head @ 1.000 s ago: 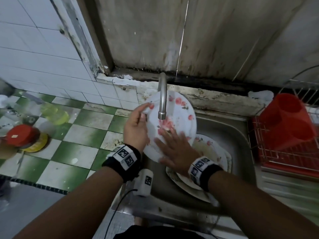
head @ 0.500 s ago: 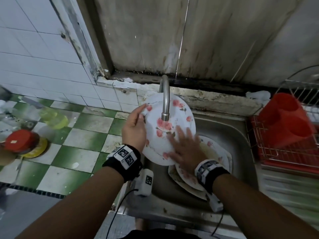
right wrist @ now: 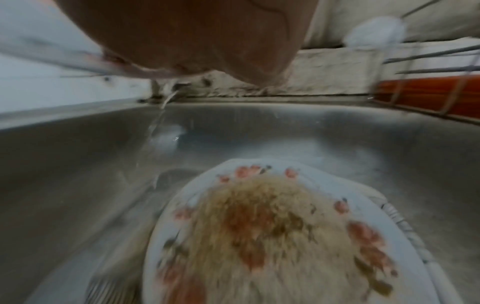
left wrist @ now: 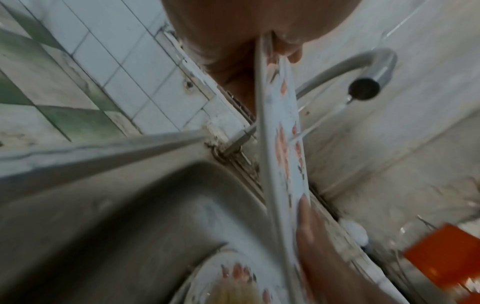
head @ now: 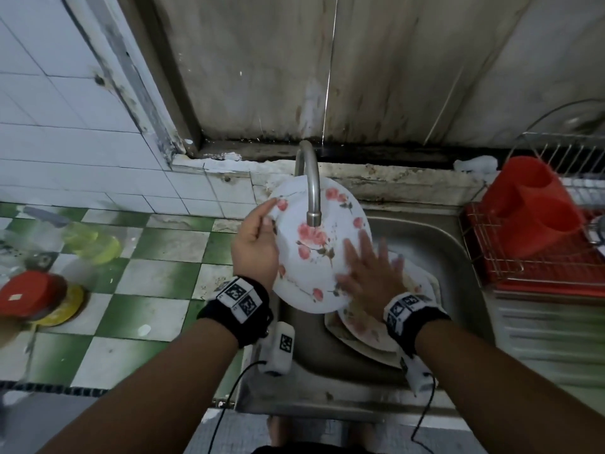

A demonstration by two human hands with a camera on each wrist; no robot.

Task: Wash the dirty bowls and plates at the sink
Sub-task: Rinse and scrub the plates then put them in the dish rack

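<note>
Tilting on edge under the tap (head: 312, 191), the flowered plate (head: 314, 257) stands over the sink's (head: 435, 244) left half. Left hand (head: 255, 247) clamps its left rim; right hand (head: 366, 273), fingers flat, presses its face. Soiled plates (right wrist: 272, 236) lie directly below.

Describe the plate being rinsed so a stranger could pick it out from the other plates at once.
Start at the steel sink and its curved faucet. Directly under the spout, the rose-patterned plate is held tilted above the basin, the left hand holding its rim and the right hand flat on its face. Unlike the stacked plates lying below it, smeared with food, its face looks clean.
</note>
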